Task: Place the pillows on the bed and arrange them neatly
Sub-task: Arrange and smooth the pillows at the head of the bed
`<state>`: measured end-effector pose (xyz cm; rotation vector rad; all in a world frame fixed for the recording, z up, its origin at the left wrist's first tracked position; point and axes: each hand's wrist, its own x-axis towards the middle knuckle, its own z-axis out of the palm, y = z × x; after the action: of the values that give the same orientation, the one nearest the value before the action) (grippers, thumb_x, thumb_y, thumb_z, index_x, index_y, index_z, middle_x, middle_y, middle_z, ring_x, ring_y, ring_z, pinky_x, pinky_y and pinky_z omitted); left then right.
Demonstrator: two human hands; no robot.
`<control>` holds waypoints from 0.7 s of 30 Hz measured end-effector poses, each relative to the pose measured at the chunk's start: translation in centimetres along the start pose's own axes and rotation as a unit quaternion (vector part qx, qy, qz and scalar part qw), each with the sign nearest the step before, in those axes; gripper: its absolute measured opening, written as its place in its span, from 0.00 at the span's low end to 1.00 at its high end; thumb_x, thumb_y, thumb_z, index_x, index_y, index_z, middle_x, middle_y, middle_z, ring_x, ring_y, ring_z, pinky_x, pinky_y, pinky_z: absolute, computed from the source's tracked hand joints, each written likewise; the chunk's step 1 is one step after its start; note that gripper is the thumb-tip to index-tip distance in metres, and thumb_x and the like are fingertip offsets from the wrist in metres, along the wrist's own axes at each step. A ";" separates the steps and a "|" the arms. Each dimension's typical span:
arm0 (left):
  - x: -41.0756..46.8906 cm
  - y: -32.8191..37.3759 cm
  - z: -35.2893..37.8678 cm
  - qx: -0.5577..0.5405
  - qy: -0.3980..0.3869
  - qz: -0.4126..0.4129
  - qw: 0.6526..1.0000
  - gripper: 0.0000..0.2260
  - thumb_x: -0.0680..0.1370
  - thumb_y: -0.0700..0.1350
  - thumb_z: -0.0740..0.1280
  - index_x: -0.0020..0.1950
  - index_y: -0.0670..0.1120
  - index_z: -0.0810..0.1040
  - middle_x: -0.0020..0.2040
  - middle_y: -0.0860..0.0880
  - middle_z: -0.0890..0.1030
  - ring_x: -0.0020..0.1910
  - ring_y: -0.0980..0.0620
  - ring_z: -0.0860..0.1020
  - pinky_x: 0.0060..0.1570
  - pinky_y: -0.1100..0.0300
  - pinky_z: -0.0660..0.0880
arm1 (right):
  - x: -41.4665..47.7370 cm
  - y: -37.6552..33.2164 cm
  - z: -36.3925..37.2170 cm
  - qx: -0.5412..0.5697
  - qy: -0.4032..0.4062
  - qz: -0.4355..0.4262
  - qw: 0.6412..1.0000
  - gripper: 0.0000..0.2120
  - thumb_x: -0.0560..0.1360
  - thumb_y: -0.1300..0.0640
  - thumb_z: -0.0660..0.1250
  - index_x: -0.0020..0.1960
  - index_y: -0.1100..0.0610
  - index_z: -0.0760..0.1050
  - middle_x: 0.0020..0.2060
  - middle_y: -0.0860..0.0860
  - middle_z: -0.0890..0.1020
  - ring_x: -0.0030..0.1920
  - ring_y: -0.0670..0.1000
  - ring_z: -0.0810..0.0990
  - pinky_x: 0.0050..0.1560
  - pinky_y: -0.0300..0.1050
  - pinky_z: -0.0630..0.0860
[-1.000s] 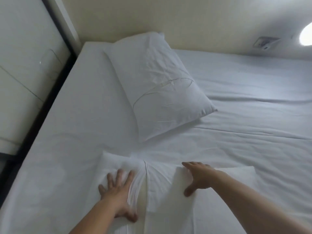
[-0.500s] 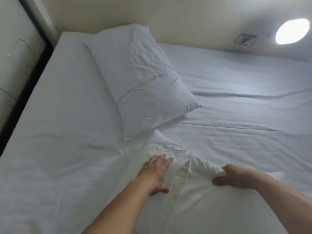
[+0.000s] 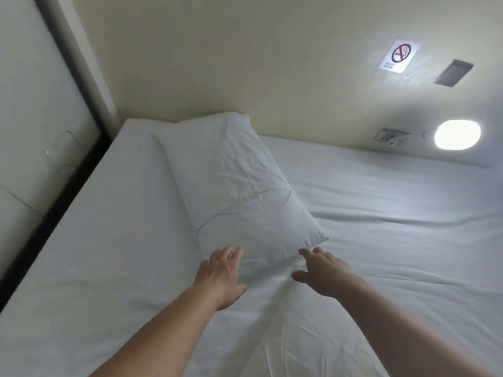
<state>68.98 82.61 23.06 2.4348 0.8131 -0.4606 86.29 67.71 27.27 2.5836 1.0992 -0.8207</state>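
Two white fabric pillows were in play: one plump white pillow in a creased cotton case (image 3: 239, 191) lay slantwise at the head of the white-sheeted bed (image 3: 109, 240), its far corner against the cream wall (image 3: 217, 63), and a second, flatter white pillow (image 3: 275, 308) lay nearer me, running down between my forearms with its far end touching the first one's near edge. From the wrinkles and the way the cloth dented, I judged both soft, light and floppy, with loose cases likely to slide over the filling; I would take hold at the corners or along the side seams instead of pinching the middle.

My left hand (image 3: 221, 276) lay palm down, fingers spread and extended, tips resting on the near edge of the plump pillow, gripping nothing. My right hand (image 3: 321, 270) was also spread open, palm down, thumb splayed toward the left, fingertips near the plump pillow's near right corner; whether it pressed the cloth or hovered just above I could not tell. Both forearms reached forward, converging slightly.

On the wall beyond were a no-smoking sign (image 3: 399, 55), a round lit lamp (image 3: 457, 138) and a socket plate (image 3: 390, 136).
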 end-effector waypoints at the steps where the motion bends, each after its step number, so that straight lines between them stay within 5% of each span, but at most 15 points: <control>1: 0.8 -1.7 -0.8 0.002 0.002 -0.004 1.000 0.40 0.74 0.55 0.66 0.80 0.50 0.48 0.81 0.47 0.51 0.79 0.45 0.52 0.75 0.47 0.57 | 1.4 -1.9 -0.5 0.003 0.005 -0.004 1.000 0.32 0.75 0.38 0.62 0.74 0.50 0.59 0.68 0.55 0.70 0.68 0.58 0.70 0.62 0.53 0.70; 10: 6.6 -10.3 -2.6 -0.034 -0.055 0.039 0.997 0.40 0.76 0.55 0.64 0.80 0.52 0.42 0.81 0.48 0.41 0.80 0.45 0.46 0.76 0.45 0.52 | 9.8 -11.7 -2.3 0.060 0.042 0.059 0.996 0.38 0.76 0.36 0.60 0.78 0.50 0.49 0.72 0.52 0.65 0.69 0.57 0.68 0.64 0.53 0.70; 21: 12.8 -7.0 -3.2 -0.039 -0.014 0.035 0.999 0.40 0.77 0.55 0.63 0.79 0.55 0.39 0.80 0.49 0.36 0.79 0.43 0.41 0.76 0.42 0.50 | 22.3 -7.6 -3.8 0.132 0.087 0.087 0.984 0.50 0.69 0.31 0.65 0.79 0.51 0.44 0.78 0.54 0.54 0.75 0.62 0.56 0.72 0.60 0.61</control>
<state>74.74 95.01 17.09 2.3710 0.7178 -0.4261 95.07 87.79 17.84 2.9701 0.8369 -0.7550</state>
